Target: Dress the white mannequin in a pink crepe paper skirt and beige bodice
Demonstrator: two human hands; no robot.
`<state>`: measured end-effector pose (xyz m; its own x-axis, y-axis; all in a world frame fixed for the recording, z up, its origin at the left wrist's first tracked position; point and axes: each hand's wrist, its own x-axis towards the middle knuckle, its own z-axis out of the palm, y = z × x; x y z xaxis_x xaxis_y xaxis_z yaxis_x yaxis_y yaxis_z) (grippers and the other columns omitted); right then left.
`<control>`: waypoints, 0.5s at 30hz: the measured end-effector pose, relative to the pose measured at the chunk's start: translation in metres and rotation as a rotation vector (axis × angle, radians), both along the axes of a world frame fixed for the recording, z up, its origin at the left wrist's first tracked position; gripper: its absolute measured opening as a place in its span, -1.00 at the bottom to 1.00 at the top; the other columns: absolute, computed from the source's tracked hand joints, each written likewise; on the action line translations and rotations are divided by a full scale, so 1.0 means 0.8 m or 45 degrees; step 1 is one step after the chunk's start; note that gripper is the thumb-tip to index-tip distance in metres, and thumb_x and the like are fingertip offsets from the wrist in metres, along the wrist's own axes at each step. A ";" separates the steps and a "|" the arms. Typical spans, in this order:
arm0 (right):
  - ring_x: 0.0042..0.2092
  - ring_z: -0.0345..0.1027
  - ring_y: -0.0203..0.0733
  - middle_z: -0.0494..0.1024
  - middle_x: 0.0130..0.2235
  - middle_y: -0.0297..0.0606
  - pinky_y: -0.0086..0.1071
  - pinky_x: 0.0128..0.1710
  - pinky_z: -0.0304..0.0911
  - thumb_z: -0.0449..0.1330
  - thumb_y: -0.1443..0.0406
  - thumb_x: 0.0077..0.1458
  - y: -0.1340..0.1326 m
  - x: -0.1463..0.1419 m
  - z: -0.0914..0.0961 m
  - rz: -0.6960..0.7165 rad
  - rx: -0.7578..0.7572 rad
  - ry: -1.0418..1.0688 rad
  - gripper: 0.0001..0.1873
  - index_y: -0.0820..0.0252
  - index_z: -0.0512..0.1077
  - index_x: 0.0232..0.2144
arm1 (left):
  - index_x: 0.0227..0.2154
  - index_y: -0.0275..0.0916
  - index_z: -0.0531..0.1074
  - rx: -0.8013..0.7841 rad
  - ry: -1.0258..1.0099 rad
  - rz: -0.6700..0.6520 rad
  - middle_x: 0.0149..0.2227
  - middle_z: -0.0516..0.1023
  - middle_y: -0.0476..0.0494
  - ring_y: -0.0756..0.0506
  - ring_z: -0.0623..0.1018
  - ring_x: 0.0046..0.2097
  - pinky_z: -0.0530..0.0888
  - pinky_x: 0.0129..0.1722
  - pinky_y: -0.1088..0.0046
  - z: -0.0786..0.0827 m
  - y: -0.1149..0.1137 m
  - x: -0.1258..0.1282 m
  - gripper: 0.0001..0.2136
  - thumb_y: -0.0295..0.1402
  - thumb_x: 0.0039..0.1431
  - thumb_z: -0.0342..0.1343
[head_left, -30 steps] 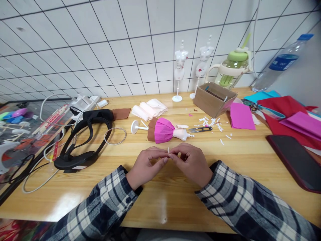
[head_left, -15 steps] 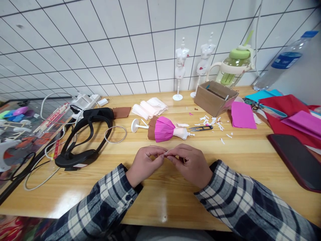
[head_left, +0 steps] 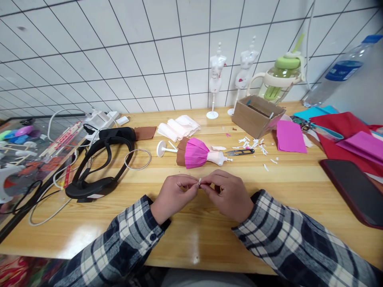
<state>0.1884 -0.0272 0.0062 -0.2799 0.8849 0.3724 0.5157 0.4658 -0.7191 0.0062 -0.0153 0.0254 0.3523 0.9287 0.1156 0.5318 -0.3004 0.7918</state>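
My left hand (head_left: 176,195) and my right hand (head_left: 227,194) meet fingertip to fingertip above the front part of the table. Pinched between them is a small white strip (head_left: 200,181), mostly covered by the fingers. Just beyond lies a miniature dress form (head_left: 216,158) on its side, its neck pointing right, wearing a pleated magenta paper skirt (head_left: 196,153) over a brown layer (head_left: 181,152). Right of its neck, black thread snips (head_left: 243,152) lie beside scattered white scraps (head_left: 247,142). Pale pink folded paper (head_left: 178,128) rests behind the skirt.
Two white dress forms (head_left: 216,79) stand at the wall near a cardboard box (head_left: 254,119) and a green-lidded jug (head_left: 284,71). Magenta paper (head_left: 291,136), red sheets (head_left: 341,131) and a phone (head_left: 353,191) lie right. A black headset (head_left: 98,167) and cables occupy the left.
The fingertips have shifted slightly, and the white strip now stands more upright between them. Everything on the table stays in place.
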 end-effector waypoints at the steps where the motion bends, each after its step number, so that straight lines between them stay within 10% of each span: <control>1: -0.38 0.39 -0.28 0.58 -0.32 -0.29 -0.42 -0.40 0.26 0.20 0.33 0.14 0.000 0.000 0.000 -0.003 -0.011 0.005 -0.89 0.13 0.54 -0.30 | -0.44 -0.24 0.62 0.001 0.008 -0.001 -0.35 0.69 -0.12 -0.07 0.64 -0.34 0.52 -0.33 0.53 0.000 -0.001 0.000 -0.83 -0.42 0.10 0.12; 15: -0.42 0.33 -0.32 0.55 -0.30 -0.31 -0.43 -0.40 0.22 0.20 0.34 0.12 -0.001 -0.002 0.001 0.026 -0.004 -0.060 -0.91 0.14 0.51 -0.31 | -0.35 -0.27 0.63 -0.028 0.039 -0.039 -0.29 0.68 -0.13 -0.09 0.63 -0.26 0.50 -0.25 0.50 -0.003 -0.003 0.001 -0.77 -0.50 0.06 0.05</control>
<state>0.1871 -0.0278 0.0067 -0.3154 0.8798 0.3556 0.5395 0.4746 -0.6955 0.0069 -0.0173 0.0227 0.3834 0.9198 0.0838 0.5470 -0.2992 0.7818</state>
